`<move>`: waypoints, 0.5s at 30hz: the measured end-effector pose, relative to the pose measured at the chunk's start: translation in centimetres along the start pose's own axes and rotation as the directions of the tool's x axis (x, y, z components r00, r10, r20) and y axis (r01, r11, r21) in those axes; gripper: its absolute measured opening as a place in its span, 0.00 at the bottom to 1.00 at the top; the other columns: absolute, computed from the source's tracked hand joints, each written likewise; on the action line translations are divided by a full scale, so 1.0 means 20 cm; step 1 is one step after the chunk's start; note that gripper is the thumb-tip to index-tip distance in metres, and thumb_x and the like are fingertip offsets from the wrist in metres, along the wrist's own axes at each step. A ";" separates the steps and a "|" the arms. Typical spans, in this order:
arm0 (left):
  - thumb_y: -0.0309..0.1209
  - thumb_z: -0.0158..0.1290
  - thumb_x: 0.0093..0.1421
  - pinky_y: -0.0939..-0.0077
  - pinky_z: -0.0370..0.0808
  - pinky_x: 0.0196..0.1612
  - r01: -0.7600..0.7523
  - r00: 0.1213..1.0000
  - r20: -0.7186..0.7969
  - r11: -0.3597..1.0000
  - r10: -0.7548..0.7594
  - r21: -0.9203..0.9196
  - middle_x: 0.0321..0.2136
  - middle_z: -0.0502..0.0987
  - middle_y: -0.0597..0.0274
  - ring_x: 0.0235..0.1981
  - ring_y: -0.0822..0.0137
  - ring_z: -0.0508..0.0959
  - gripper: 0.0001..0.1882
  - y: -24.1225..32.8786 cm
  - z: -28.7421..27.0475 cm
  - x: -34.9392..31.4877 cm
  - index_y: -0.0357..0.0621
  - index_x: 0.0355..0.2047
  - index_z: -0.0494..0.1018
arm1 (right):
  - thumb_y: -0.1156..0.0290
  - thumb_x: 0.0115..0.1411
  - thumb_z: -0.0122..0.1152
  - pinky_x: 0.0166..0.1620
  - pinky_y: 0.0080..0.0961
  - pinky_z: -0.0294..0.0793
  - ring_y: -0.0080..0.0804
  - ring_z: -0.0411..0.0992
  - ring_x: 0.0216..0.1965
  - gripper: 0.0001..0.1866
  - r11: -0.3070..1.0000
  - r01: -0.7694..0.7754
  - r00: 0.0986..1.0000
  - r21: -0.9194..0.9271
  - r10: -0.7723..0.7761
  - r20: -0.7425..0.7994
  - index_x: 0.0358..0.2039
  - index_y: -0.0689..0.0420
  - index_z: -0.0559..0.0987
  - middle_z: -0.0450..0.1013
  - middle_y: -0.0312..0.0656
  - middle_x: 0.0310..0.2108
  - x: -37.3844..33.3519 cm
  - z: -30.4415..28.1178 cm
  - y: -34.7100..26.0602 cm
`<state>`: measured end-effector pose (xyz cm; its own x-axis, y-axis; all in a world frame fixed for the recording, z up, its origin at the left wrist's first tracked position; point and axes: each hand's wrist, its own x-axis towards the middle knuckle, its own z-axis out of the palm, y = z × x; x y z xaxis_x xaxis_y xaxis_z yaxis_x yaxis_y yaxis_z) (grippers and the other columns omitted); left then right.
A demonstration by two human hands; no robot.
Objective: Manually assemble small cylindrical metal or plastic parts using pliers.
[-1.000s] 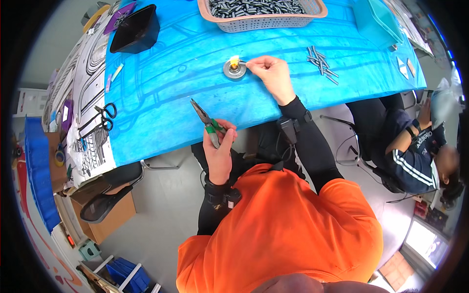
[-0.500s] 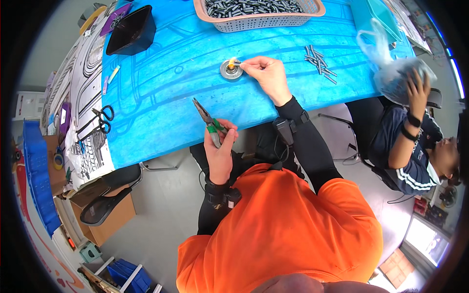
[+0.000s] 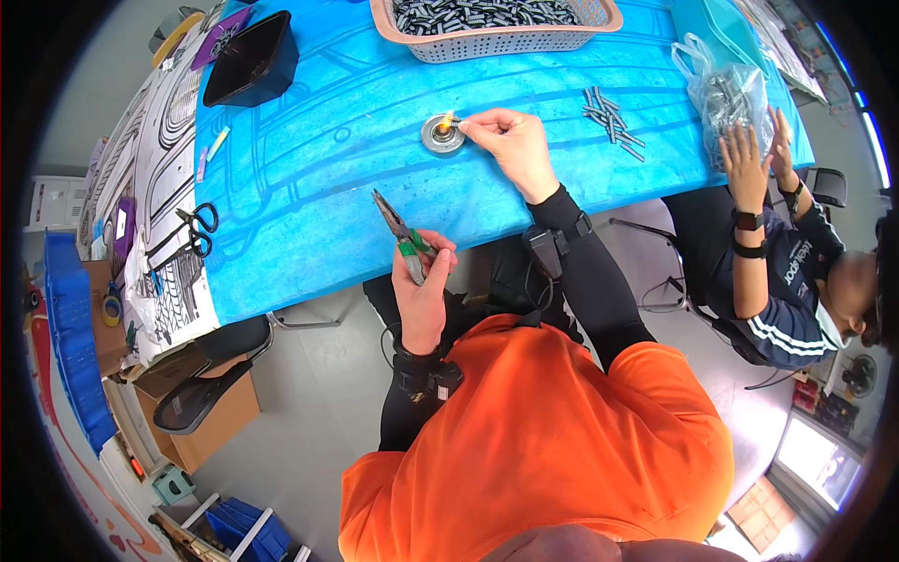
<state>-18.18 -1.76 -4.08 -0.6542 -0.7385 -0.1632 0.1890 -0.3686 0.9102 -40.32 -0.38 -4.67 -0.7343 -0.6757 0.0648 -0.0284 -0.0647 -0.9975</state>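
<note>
My left hand (image 3: 421,304) is closed around a pair of needle-nose pliers (image 3: 394,219) with green handles, held near the table's front edge. The jaws point up and away from me. Farther forward, my right hand (image 3: 520,155) pinches a small dark striped piece (image 3: 457,123) between thumb and fingertips. Its far end reaches the yellow flame (image 3: 447,120) of a small round metal burner (image 3: 434,142) standing on the blue-covered table (image 3: 328,201). My fingers hide most of the piece. To the right of this hand lies a loose pile of similar striped pieces (image 3: 609,118).
A pink basket (image 3: 506,45) full of striped pieces stands at the back. Left are a black bin (image 3: 251,61) and black scissors (image 3: 198,229). On the right, a co-worker's hands (image 3: 746,167) touch a clear plastic bag (image 3: 726,98) beside a teal bin (image 3: 716,33).
The co-worker has set the plastic bag down on the table and now has both hands at it. My hands have barely moved; the burner flame has shifted slightly.
</note>
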 end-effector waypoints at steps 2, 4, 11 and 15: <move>0.20 0.51 0.59 0.81 0.68 0.35 -0.042 0.999 0.002 0.999 0.042 -0.010 0.33 0.74 0.64 0.31 0.75 0.71 0.09 0.00 0.00 0.00 0.41 0.40 0.67 | 0.73 0.55 0.66 0.31 0.10 0.67 0.12 0.69 0.27 0.08 1.000 0.001 1.000 -0.002 -0.001 -0.002 0.33 0.64 0.82 0.77 0.34 0.26 0.00 0.00 -0.01; 0.20 0.51 0.59 0.81 0.68 0.35 -0.043 0.999 0.003 0.999 0.043 -0.006 0.33 0.74 0.64 0.31 0.76 0.71 0.09 0.01 0.00 0.00 0.41 0.40 0.67 | 0.73 0.54 0.66 0.32 0.11 0.67 0.12 0.69 0.28 0.08 0.997 -0.060 0.998 -0.038 0.059 -0.020 0.33 0.64 0.82 0.77 0.34 0.26 -0.01 0.00 -0.04; 0.19 0.50 0.57 0.82 0.69 0.38 -0.017 0.994 0.110 0.983 -0.003 0.185 0.31 0.74 0.65 0.31 0.76 0.72 0.10 0.09 -0.01 0.00 0.40 0.40 0.66 | 0.75 0.54 0.64 0.35 0.16 0.72 0.19 0.73 0.32 0.07 0.979 -0.151 0.988 0.137 0.146 0.051 0.33 0.64 0.81 0.78 0.40 0.30 -0.32 -0.10 -0.22; 0.19 0.49 0.56 0.82 0.69 0.38 -0.003 0.948 0.306 0.959 -0.088 0.285 0.31 0.74 0.65 0.31 0.77 0.72 0.11 0.10 0.02 0.01 0.39 0.41 0.66 | 0.75 0.56 0.62 0.35 0.18 0.73 0.25 0.76 0.34 0.06 0.912 -0.256 0.958 0.319 0.197 0.207 0.32 0.63 0.79 0.77 0.41 0.31 -0.43 -0.09 -0.27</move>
<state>-18.34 -2.43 -2.22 -0.8608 -0.4948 -0.1186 -0.0256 -0.1907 0.9813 -35.07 7.16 0.10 -0.5689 -0.8123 -0.1284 0.3789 -0.1203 -0.9176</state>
